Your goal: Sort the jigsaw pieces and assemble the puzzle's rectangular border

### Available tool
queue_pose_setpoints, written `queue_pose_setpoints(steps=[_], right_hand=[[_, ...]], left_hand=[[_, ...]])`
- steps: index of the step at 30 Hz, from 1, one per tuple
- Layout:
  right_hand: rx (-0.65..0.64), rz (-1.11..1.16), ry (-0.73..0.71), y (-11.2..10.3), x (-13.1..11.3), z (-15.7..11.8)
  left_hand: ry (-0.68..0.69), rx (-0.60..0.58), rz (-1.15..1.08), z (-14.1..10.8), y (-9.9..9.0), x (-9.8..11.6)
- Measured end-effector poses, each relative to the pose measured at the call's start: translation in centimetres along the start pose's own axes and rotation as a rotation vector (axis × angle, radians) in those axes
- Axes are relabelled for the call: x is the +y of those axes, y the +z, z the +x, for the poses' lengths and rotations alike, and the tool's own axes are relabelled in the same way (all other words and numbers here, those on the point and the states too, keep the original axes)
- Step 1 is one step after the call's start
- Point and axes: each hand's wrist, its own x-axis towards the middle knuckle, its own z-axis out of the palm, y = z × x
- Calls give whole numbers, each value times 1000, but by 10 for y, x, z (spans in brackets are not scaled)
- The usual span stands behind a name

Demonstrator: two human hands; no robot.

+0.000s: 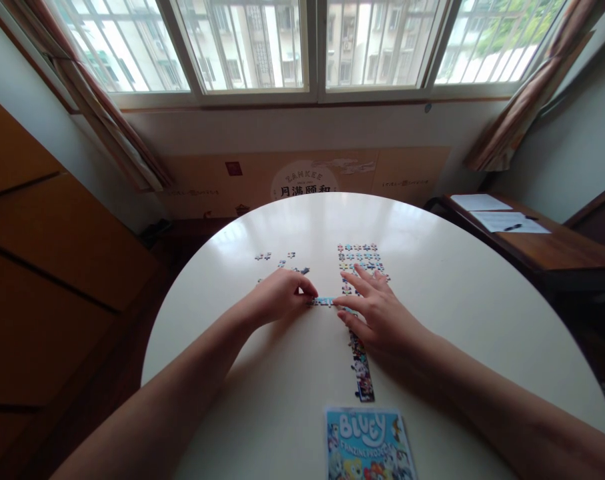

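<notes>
Puzzle strip (324, 302), the short sideways one, is lying flat on the white table (462, 280), right in the gap between the two hands. Its left end sits at the thumb and index tip of the left hand (281, 295), whose fingers are curled in. Can't tell if they're actually pinching it or just resting against the edge, tbh. Right end is basically at the fingertips of the right hand (379, 310), which is palm down with the fingers spread out, not closed around anything. Looks like one of those fingertips is on or just beside that end, hard to say which.

The right hand also covers part of a longer strip (363, 373) that runs down toward the wearer, so whether the two strips connect under there is anyone's guess. That long one stops just short of the Bluey booklet (365, 437) at the near edge of the view.

Past the right fingers there's a bunch of loose pieces in neat rows (350, 256), the nearest ones partly hidden by the hand. A few scattered pieces (267, 256) lie beyond the left hand, way less tidy lol.
</notes>
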Motion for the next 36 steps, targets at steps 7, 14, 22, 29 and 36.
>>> queue_pose_setpoints(steps=[7, 14, 22, 29, 36], right_hand=[[-12, 17, -4, -2, -1, 0], [-6, 26, -8, -2, -1, 0], [-31, 37, 6, -2, -1, 1], [-32, 37, 13, -2, -2, 2], [-16, 24, 1, -1, -2, 1]], left_hand=[[19, 58, 150, 0, -3, 1], [-6, 12, 254, -10, -13, 11], [7, -9, 300, -11, -8, 14], [-12, -1, 289, -9, -7, 11], [-55, -6, 324, -9, -6, 20]])
